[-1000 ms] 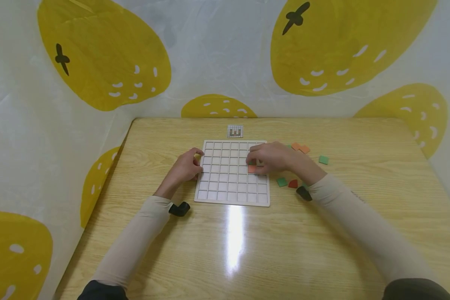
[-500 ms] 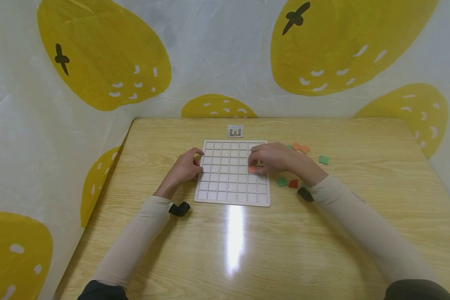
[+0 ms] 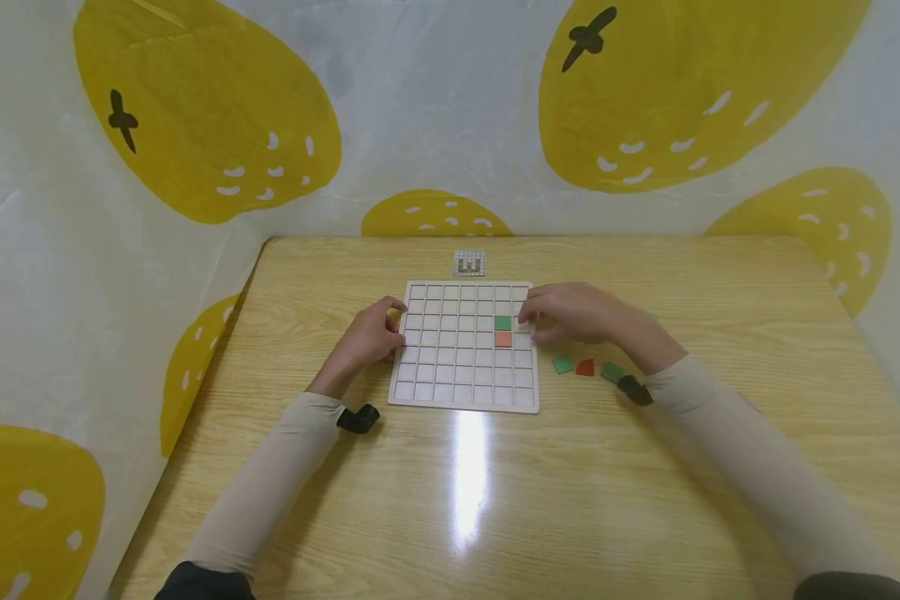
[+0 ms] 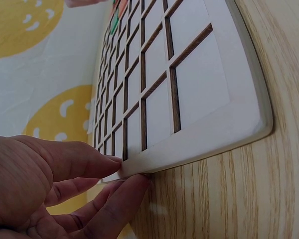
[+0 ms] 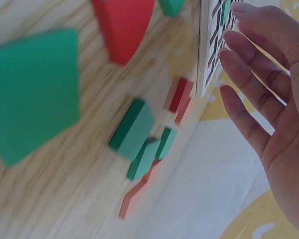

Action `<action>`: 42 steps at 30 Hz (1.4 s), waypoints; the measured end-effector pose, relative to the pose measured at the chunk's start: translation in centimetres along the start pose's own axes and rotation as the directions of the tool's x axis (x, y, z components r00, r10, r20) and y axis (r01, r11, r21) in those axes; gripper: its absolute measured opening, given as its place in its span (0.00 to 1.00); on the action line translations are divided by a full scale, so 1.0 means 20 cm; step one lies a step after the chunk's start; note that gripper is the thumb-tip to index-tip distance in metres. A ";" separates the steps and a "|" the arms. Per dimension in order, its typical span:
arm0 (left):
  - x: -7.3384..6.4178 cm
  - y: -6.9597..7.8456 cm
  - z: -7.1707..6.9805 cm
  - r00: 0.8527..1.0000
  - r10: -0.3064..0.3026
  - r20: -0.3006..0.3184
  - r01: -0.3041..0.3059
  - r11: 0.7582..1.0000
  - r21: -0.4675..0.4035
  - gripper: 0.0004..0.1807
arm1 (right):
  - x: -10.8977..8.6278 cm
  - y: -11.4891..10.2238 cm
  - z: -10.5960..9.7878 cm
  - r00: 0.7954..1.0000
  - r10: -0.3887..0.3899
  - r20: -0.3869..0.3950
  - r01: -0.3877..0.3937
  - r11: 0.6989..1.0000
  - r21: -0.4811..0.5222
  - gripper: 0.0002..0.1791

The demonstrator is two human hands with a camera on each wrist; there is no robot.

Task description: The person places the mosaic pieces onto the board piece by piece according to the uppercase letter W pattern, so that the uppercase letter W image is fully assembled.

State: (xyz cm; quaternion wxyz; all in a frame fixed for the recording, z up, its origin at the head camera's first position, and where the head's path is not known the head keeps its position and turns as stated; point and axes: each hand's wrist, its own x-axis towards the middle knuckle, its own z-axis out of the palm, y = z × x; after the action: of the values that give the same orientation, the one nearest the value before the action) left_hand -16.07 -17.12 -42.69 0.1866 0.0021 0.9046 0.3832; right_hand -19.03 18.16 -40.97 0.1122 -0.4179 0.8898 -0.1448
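Observation:
A white grid board (image 3: 450,367) lies flat on the table. In its right part, a green square tile (image 3: 502,322) fills a cell directly above one with an orange square tile (image 3: 502,339). At the board's left edge my left hand (image 3: 375,331) pinches the rim; in the left wrist view the thumb (image 4: 84,158) lies on the top face, with fingers against the side. Over the board's right edge hovers my right hand (image 3: 573,312). The right wrist view shows its fingers (image 5: 246,74) spread and loosely bent, with nothing seen between them.
Right of the board lie a green tile (image 3: 562,364), a red quarter-round tile (image 3: 586,367) and another green tile (image 3: 612,372). Several more green, red and orange tiles sit beyond, partly hidden by the right arm. A small pattern card (image 3: 469,263) lies behind the board.
My right hand has let go and moved right, off the two tiles, uncovering the green one in its cell. The left hand stays at the board's edge.

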 end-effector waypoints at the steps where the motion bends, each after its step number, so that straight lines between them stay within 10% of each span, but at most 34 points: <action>1: 0.00 0.00 0.00 1.000 0.002 0.000 -0.002 1.000 0.001 0.29 | -0.01 0.00 0.00 1.000 0.009 -0.001 -0.009 1.000 0.001 0.15; 42: 0.00 -0.01 0.00 1.000 0.031 0.004 -0.031 1.000 -0.001 0.29 | -0.38 0.18 -0.01 0.994 0.105 -0.008 -0.106 0.990 -0.093 0.13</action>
State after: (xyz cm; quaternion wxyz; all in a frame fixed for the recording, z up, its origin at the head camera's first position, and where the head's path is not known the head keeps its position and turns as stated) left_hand -16.14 -17.34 -42.87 0.1824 0.0167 0.9040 0.3864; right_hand -16.88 26.27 -41.34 0.0986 -0.3747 0.9167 -0.0978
